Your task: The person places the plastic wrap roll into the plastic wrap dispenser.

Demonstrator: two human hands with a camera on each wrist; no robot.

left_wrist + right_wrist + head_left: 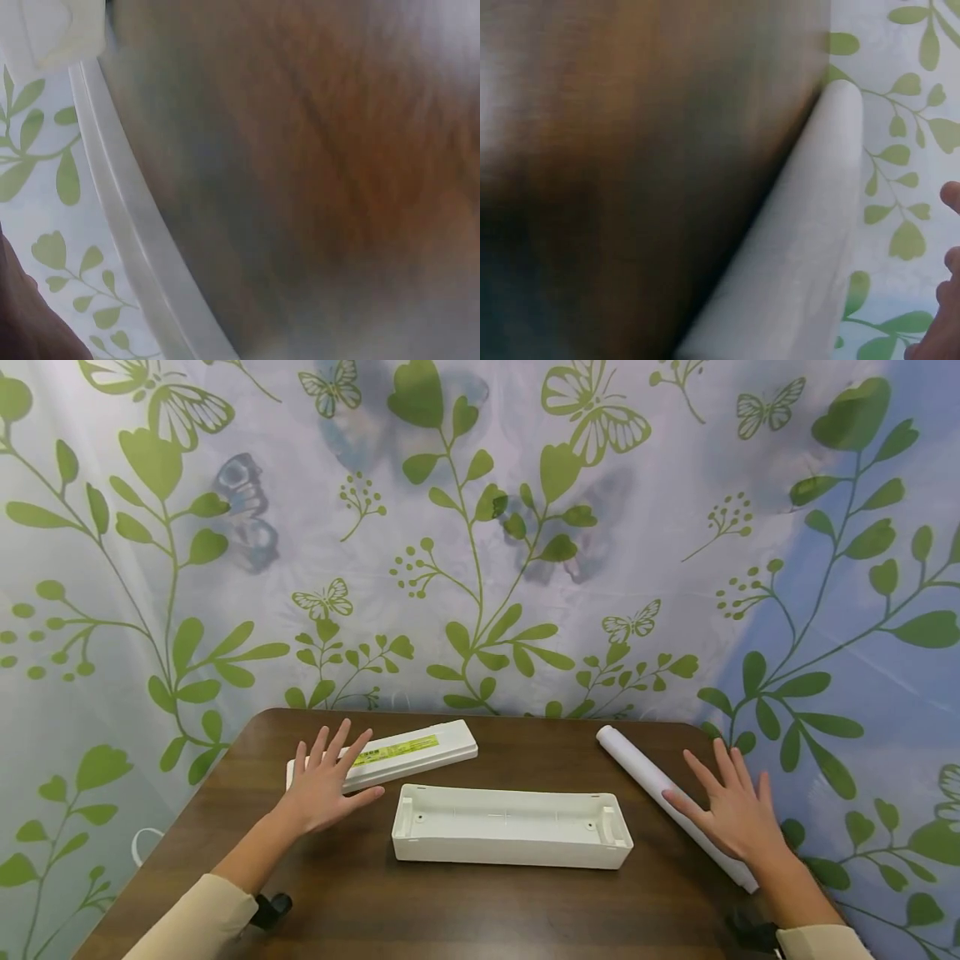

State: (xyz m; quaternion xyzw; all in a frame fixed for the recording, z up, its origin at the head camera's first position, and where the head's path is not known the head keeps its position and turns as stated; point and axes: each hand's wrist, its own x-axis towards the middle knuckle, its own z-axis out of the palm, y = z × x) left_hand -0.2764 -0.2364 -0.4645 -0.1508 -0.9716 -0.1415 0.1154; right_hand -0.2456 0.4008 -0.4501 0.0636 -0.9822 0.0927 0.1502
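Both grips look empty: the left hand (318,789) and right hand (738,814) have their fingers spread, curled around nothing. On the wood-grain counter (480,902), the long white plastic box (506,850) lies between them, hollow side up. The white plastic lid (442,762), with its yellow label (397,750), slants behind the left fingers; the slim white roll (647,779) runs diagonally by the right thumb.

The box should be light and stiff, perhaps a little slick, and best taken by both short end walls. The lid looks equally rigid — pinching its long edges would suit it. The roll is probably smooth and apt to turn on its axis, so a hold around its middle or at both ends seems safest.

The left hand covers the lid's near end, and whether either hand touches what lies beneath it is unclear. The label's print is illegible, the roll's material uncertain, and both wrist views are blurred, with only slivers of fingers or skin showing.
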